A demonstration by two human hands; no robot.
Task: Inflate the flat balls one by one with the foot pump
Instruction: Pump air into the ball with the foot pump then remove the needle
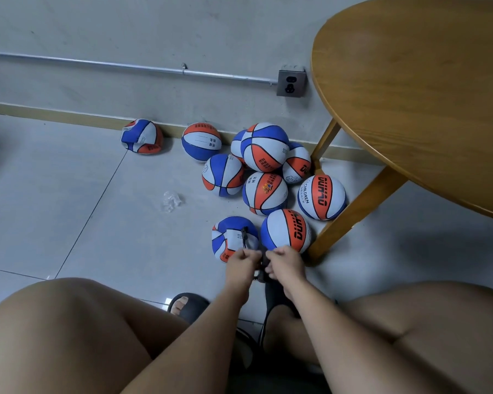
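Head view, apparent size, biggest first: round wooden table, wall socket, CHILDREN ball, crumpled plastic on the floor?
1. round wooden table
2. CHILDREN ball
3. wall socket
4. crumpled plastic
The last two look close, so their order is unsure.

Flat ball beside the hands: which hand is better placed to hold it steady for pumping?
Left, probably. The left hand lies at the near edge of the flat ball, where the hose runs; the right hand is before a full ball.
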